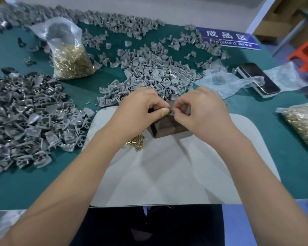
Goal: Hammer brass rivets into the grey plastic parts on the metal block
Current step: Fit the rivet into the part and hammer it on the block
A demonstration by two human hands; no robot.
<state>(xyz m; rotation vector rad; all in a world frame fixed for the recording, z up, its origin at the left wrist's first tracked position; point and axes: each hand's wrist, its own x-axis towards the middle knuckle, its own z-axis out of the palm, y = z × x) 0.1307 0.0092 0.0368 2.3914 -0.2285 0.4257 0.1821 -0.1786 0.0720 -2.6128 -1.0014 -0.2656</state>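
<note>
A dark metal block stands on a white pad in the middle of the table. Over its top, my left hand and my right hand meet fingertip to fingertip. Both pinch a small grey plastic part, mostly hidden by the fingers. My left thumb wears a tan bandage. Whether a rivet is in the part is hidden. A small heap of loose brass rivets lies on the pad just left of the block.
Piles of grey plastic parts lie behind the block and at the left. A plastic bag of brass rivets stands back left, another bag of rivets at the right edge. A phone and a blue sign lie back right.
</note>
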